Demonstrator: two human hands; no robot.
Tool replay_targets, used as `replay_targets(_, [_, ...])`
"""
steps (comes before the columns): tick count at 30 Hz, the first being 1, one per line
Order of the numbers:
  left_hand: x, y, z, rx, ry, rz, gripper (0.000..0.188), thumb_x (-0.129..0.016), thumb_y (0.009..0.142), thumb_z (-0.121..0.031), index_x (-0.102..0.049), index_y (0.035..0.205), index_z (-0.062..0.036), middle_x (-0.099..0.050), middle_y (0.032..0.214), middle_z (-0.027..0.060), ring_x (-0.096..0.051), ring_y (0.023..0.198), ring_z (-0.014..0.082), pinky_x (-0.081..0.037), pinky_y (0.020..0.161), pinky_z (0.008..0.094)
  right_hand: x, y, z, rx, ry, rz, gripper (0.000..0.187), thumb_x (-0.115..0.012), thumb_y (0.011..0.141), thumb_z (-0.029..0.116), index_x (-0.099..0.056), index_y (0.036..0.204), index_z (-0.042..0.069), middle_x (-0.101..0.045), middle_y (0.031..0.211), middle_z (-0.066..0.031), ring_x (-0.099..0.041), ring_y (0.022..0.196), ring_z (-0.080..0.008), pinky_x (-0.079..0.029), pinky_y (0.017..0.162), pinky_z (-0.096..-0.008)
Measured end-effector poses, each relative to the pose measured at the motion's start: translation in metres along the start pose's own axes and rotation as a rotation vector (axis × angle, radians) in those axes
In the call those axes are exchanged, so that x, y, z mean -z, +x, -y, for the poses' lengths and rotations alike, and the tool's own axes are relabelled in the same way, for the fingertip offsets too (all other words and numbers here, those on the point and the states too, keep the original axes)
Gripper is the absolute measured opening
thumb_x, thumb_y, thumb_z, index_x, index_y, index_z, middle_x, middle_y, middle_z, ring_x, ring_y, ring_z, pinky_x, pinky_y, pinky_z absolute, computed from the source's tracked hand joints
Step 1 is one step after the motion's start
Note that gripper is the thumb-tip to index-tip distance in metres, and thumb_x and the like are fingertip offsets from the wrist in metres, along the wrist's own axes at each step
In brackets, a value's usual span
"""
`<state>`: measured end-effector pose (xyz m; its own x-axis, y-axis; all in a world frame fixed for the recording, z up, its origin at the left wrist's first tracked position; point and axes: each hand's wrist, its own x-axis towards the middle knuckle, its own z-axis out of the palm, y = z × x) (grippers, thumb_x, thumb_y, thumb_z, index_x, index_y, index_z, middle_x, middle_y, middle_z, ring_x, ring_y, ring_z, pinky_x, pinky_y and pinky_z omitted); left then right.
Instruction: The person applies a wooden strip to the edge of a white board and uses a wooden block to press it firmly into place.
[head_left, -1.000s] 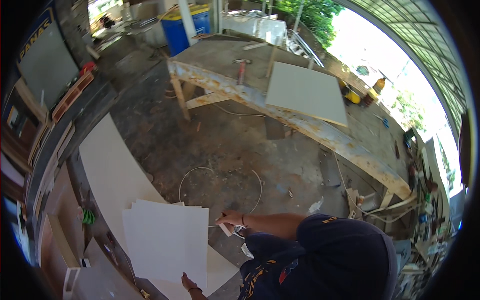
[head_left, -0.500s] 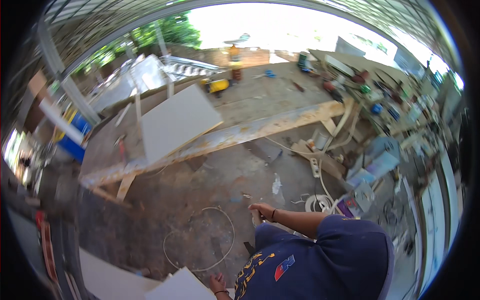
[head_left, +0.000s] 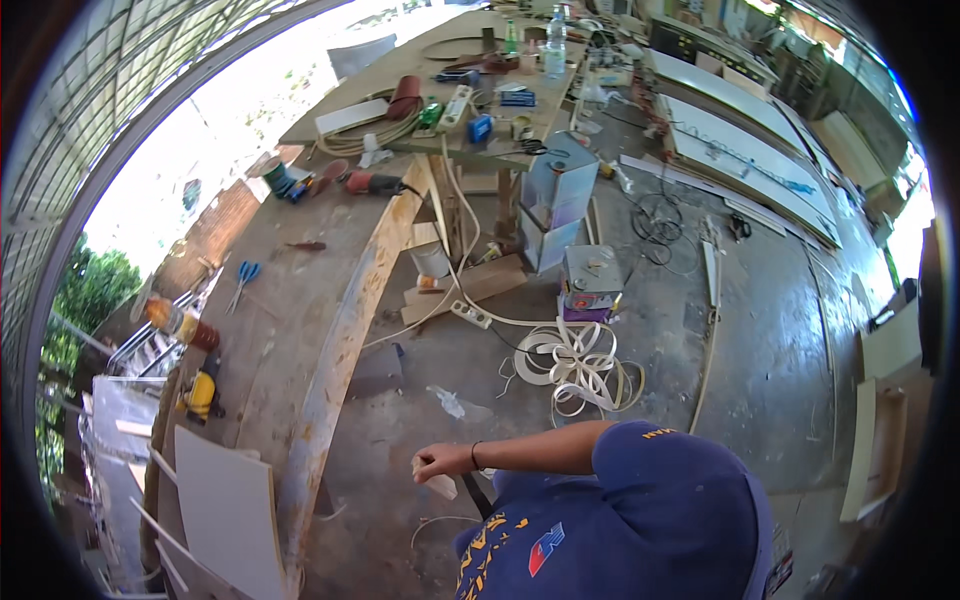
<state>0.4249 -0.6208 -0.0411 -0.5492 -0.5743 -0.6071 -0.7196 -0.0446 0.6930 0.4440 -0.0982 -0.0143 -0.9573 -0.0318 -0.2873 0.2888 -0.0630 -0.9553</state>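
Grey floor [head_left: 760, 430] spreads before me; along my left runs the long worktop [head_left: 275, 375], a white panel [head_left: 228, 510] lying at its near end. Pale strip lies looped on the floor [head_left: 585, 365]. My right hand [head_left: 447, 462] curls around a small pale piece [head_left: 441, 487], above the floor; my left is out of sight, its state I cannot tell.

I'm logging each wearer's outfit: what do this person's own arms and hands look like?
The right hand is ungloved, with a thin dark band around its wrist. The short sleeve is dark blue, with small yellow-orange lettering near its edge. The left hand is out of view.
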Motion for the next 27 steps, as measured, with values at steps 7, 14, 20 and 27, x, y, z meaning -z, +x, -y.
replay_targets(7, [-0.124, 0.045, -0.109, -0.216, 0.074, 0.159, 0.062, -0.047, 0.088, -0.049, -0.038, 0.133, -0.0061, -0.054, 0.12, 0.0137, -0.055, 0.102, 0.03, -0.044, 0.083, 0.0457, -0.038, 0.061, 0.028, 0.024, -0.025, -0.04, 0.048, -0.066, 0.073, 0.043, -0.06, 0.096, 0.002, -0.062, 0.091, -0.0096, -0.057, 0.088, -0.02, -0.044, 0.077, -0.0322])
replay_targets(14, [-0.246, 0.054, -0.164, -0.311, 0.127, 0.484, 0.061, -0.045, 0.089, -0.047, -0.038, 0.133, -0.0056, -0.054, 0.12, 0.0138, -0.054, 0.103, 0.0298, -0.042, 0.085, 0.0456, -0.097, 0.197, 0.092, 0.249, -0.459, -0.1, 0.064, -0.067, 0.066, 0.052, -0.058, 0.101, -0.002, -0.059, 0.101, -0.0192, -0.055, 0.097, -0.0331, -0.042, 0.084, -0.0365])
replay_targets(20, [-0.301, 0.064, -0.194, -0.343, 0.196, 0.657, 0.059, -0.043, 0.09, -0.046, -0.038, 0.133, -0.0052, -0.054, 0.12, 0.0139, -0.054, 0.104, 0.0296, -0.041, 0.087, 0.0455, -0.129, 0.28, 0.146, 0.172, -0.649, -0.305, 0.061, -0.069, 0.059, 0.049, -0.062, 0.094, 0.0, -0.061, 0.098, -0.0175, -0.057, 0.096, -0.0322, -0.045, 0.084, -0.0386])
replay_targets(27, [-0.334, 0.066, -0.212, -0.39, 0.257, 0.77, 0.058, -0.041, 0.091, -0.044, -0.037, 0.133, -0.0047, -0.054, 0.12, 0.014, -0.053, 0.106, 0.0294, -0.039, 0.089, 0.0454, -0.161, 0.329, 0.117, 0.004, -0.485, -0.107, 0.05, -0.075, 0.053, 0.045, -0.071, 0.083, 0.006, -0.067, 0.089, -0.0151, -0.063, 0.086, -0.0276, -0.048, 0.075, -0.0369])
